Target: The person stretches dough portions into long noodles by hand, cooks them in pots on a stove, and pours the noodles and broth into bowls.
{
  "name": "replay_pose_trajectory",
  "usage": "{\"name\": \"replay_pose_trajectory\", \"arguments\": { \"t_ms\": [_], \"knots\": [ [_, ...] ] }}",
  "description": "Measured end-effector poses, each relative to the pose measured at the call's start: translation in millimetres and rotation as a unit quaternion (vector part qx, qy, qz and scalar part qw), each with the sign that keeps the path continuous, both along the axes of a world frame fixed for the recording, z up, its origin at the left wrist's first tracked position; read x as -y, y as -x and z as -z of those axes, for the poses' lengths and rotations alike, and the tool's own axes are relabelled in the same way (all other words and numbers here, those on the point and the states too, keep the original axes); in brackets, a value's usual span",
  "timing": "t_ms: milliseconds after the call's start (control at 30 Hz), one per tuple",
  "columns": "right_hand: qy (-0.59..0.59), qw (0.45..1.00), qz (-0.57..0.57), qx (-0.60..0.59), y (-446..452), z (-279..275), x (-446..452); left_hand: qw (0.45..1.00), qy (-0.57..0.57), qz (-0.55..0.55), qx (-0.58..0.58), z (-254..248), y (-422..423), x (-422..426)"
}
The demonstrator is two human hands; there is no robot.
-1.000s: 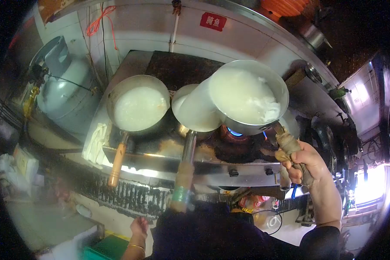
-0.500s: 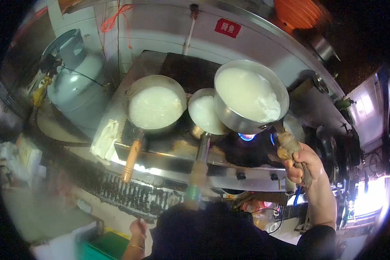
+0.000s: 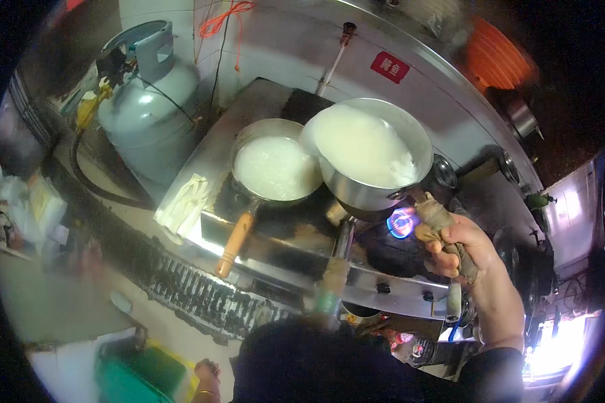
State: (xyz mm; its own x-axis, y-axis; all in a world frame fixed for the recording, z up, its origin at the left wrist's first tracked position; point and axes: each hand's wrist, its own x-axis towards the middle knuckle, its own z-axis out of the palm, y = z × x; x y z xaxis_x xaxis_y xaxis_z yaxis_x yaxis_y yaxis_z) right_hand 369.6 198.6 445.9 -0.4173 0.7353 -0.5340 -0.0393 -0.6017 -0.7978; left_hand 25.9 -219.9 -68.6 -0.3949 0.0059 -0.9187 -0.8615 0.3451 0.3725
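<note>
The right hand (image 3: 469, 245) grips a pot's (image 3: 359, 195) cloth-wrapped handle (image 3: 444, 225).
The pot, holding pale liquid, is over the stove (image 3: 286, 232), right of a wooden-handled pan (image 3: 275, 168); the left hand (image 3: 208, 371), near left, is too indistinct to tell.

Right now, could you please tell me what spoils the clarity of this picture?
In the head view, glare washes out the lower right, a highlight whitens the cylinder, the lens bows the stove, corners go black, lower left looks hazy.
</note>
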Motion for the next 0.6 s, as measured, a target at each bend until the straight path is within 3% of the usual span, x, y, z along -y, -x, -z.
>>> {"name": "replay_pose_trajectory", "arguments": {
  "t_ms": [300,467,600],
  "knots": [
    [-0.012,0.997,-0.027,0.074,24,-21,-10,0.992,-0.102,0.061,-0.046,45,-16,23],
    [-0.036,0.992,-0.052,0.112,28,-27,-12,0.993,-0.11,0.03,-0.015,37,-17,11],
    [-0.026,0.994,-0.066,0.084,23,-22,-18,0.997,-0.078,-0.002,0.003,1,-14,-7]
  ]
}}
